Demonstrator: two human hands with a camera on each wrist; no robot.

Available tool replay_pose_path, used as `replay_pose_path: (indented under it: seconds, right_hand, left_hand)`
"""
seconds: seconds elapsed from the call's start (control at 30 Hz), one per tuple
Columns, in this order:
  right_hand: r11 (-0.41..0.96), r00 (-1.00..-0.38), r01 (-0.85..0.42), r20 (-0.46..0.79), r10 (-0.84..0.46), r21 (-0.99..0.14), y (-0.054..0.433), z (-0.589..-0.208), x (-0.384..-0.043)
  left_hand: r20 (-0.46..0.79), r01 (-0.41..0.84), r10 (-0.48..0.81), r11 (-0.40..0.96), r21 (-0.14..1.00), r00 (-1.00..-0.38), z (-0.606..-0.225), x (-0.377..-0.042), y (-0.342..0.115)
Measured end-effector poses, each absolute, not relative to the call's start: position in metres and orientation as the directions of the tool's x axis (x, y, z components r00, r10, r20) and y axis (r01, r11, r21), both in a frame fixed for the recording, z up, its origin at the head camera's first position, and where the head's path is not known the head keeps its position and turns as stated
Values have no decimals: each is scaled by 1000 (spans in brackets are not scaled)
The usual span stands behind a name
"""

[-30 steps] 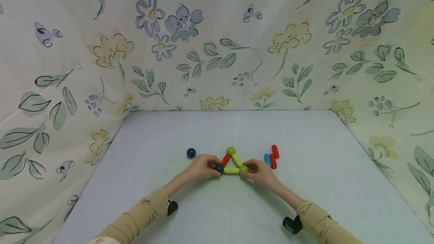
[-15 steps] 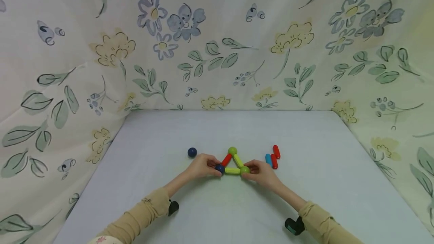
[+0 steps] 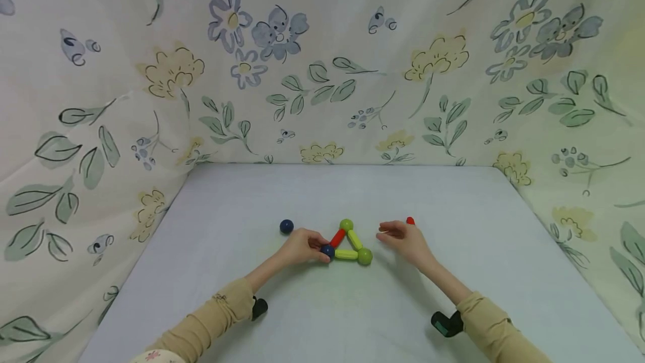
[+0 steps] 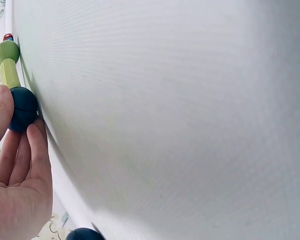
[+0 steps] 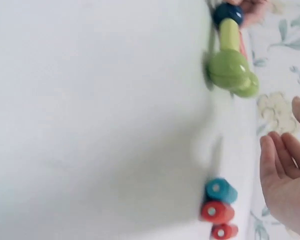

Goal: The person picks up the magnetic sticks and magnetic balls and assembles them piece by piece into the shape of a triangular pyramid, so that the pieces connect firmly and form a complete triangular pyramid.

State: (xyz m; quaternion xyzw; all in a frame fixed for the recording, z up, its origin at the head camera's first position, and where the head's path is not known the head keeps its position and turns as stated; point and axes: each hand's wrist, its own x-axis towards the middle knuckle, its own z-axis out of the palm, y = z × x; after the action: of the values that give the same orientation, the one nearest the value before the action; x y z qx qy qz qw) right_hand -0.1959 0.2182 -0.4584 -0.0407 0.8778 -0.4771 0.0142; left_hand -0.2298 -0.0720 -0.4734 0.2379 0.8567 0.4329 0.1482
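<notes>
My left hand [image 3: 301, 246] pinches a dark blue ball [image 3: 328, 251] between thumb and fingers; the left wrist view shows this grip close up. That ball is one corner of a flat triangle of toy balls and magnetic-looking rods. A red rod [image 3: 337, 238] joins it to the far green ball [image 3: 346, 224], and a yellow-green rod [image 3: 346, 254] to the near green ball [image 3: 365, 256]. Another yellow-green rod [image 3: 355, 240] forms the third side. Off to the right, my right hand [image 3: 409, 242] is raised with relaxed fingers and holds nothing.
A loose dark blue ball [image 3: 286, 226] lies behind my left hand. Beside my right hand are a blue rod [image 5: 220, 190] and two red rods [image 5: 217, 212], mostly hidden in the head view. Floral cloth [image 3: 322, 71] hangs behind the white table [image 3: 322, 195].
My right hand has let go of the near green ball and moved right, over toward the loose rods. The left hand keeps its hold on the dark blue ball.
</notes>
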Motion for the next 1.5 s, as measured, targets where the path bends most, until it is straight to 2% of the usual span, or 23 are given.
replay_pose_path:
  seconds: [0.17, 0.37, 0.5, 0.73, 0.93, 1.5]
  right_hand:
    - [493, -996, 71, -35, 82, -867, 239, -451, -206]
    - [444, -965, 193, -86, 249, -875, 263, -454, -215]
    - [439, -944, 251, -117, 309, -863, 272, -459, -217]
    - [481, -937, 303, -165, 308, -823, 274, -469, -220]
    - [550, -937, 304, -138, 322, -778, 270, -475, -221]
    - [592, -934, 299, -102, 343, -748, 261, -472, -220]
  left_hand:
    - [-54, 268, 529, 511, 817, -847, -474, -230, -72]
    - [-58, 258, 515, 519, 815, -855, -476, -230, -73]
    - [-66, 243, 508, 517, 821, -859, -477, -230, -73]
    - [-75, 228, 501, 515, 826, -862, -480, -230, -74]
    - [-65, 238, 508, 508, 828, -859, -479, -229, -73]
    - [-75, 211, 495, 496, 843, -866, -478, -230, -74]
